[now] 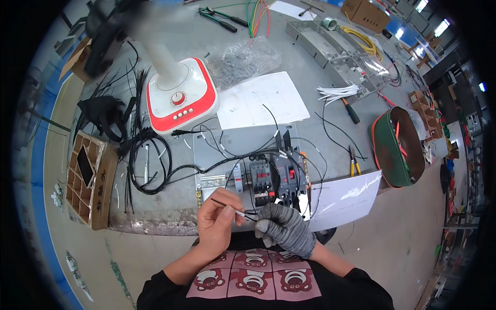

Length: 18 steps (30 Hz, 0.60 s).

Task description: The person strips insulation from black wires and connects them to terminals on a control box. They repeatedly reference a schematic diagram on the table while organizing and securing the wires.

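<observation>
In front of my chest, at the table's near edge, my bare left hand (218,219) pinches a short black wire (218,202) with a white sleeve (239,213) on it. My right hand (283,227), in a grey knitted glove, is closed on the wire's other end; its fingertips hide that end. Just beyond my hands lies a metal mounting plate (214,150) bearing a large dark circuit breaker (290,173), a contactor (262,178) and a small grey rail-mounted device (237,178). Black wires with white sleeves arch over these parts, and a black wire bundle (181,168) runs off left.
A red-and-white fan base (181,98) stands back left. Papers (263,101) lie behind the plate, and another sheet (346,199) overhangs the near edge. Pliers (354,163), a screwdriver (351,111) and a green container (385,150) are at right. A cardboard divider box (98,194) sits at left.
</observation>
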Motion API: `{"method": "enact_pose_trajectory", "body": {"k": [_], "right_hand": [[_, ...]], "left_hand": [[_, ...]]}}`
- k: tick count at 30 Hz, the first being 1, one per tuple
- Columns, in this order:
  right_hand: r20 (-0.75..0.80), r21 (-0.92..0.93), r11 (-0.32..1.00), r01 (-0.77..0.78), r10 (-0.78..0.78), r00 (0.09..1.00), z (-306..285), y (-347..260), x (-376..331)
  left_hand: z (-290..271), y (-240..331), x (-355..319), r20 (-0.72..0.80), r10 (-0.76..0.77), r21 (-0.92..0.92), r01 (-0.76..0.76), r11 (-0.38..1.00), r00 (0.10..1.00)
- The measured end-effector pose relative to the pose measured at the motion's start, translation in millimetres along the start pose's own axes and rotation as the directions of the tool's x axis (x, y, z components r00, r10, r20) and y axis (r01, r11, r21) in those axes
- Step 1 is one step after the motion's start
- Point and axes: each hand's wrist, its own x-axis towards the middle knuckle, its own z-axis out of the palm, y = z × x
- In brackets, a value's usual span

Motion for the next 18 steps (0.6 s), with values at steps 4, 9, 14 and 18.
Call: {"method": "enact_pose_trajectory", "body": {"k": [4,9,14,18], "right_hand": [[-0.062,0.017,0.988,0.153,-0.151,0.987,24,40,-25],[-0.046,-0.082,0.939,0.335,-0.339,0.939,62,63,-80],[-0.035,-0.206,0.889,0.408,-0.423,0.905,78,74,-110],[-0.115,-0.253,0.864,0.436,-0.474,0.873,75,80,-118]], "left_hand": [[-1,-6,-53,-0.031,-0.009,0.039,0.010,0.999,0.999],[-3,28,-119,0.166,0.003,0.140,-0.027,0.990,0.986],[-3,33,-155,0.215,0.098,0.142,-0.130,0.981,0.972],[4,32,-151,0.175,0.055,0.156,-0.082,0.984,0.983]]}}
